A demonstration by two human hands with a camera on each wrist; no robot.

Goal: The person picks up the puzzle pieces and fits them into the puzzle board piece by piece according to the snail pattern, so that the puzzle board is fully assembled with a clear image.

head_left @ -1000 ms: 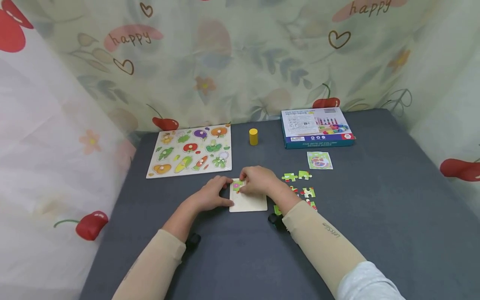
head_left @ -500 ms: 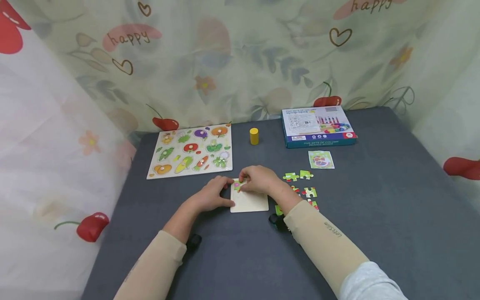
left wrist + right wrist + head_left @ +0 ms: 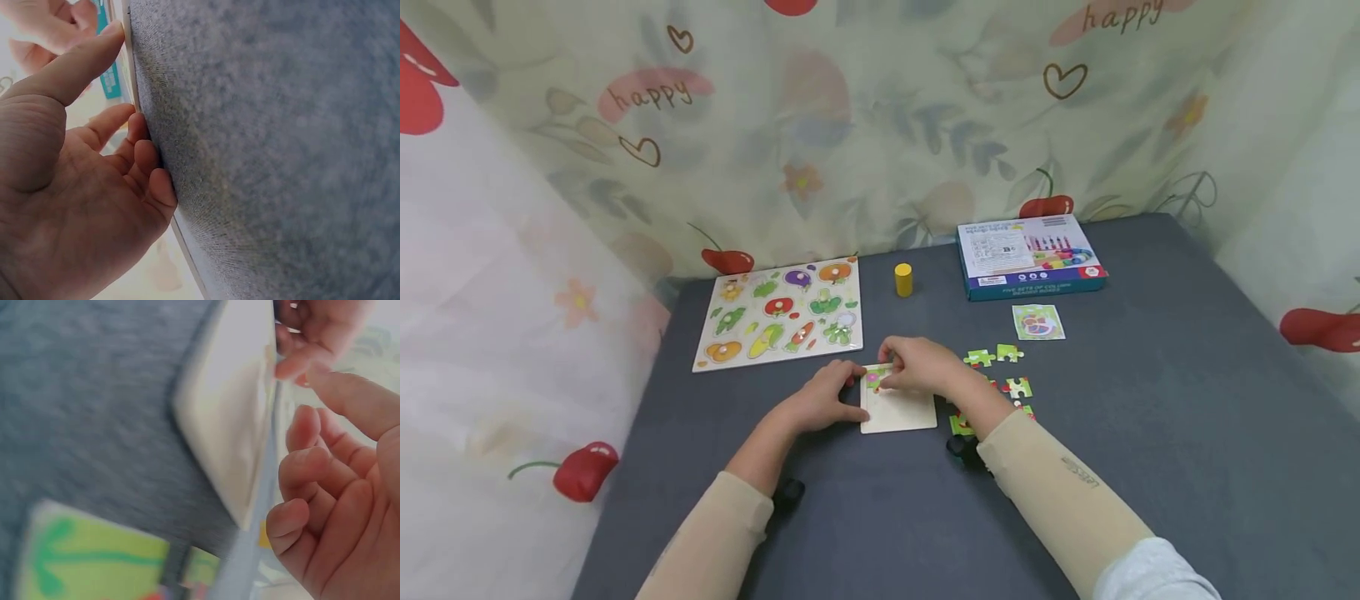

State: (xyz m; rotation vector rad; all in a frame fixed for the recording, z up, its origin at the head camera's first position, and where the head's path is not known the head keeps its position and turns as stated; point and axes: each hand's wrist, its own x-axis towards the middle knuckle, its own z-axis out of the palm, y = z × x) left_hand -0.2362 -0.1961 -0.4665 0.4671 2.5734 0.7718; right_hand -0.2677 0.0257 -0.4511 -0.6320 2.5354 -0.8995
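A small pale square puzzle board point(image 3: 898, 413) lies on the dark tabletop. My left hand point(image 3: 822, 400) is at its left side, thumb near the lower corner and index finger at the upper one, touching the edge. Over the board's upper left, my right hand point(image 3: 921, 367) has thumb and index fingertip at a green puzzle piece point(image 3: 873, 378) with a pink spot. The fingers partly cover that piece. In the right wrist view, the other fingers point(image 3: 300, 519) are curled beside the board. Loose green and red puzzle pieces point(image 3: 1018, 387) lie to the right, some hidden under the right forearm.
A vegetable peg board point(image 3: 745, 329) stands back left. Behind the puzzle board are a yellow cylinder point(image 3: 903, 281) and, farther right, a flat box of beads point(image 3: 1030, 257). A small picture card point(image 3: 1038, 322) lies in front of the box. A patterned cloth point(image 3: 880, 125) hangs behind the table.
The head view has shifted slightly, so the objects sit a little lower in it. Both hands keep nearly the same place at the puzzle board; the right forearm has moved slightly.
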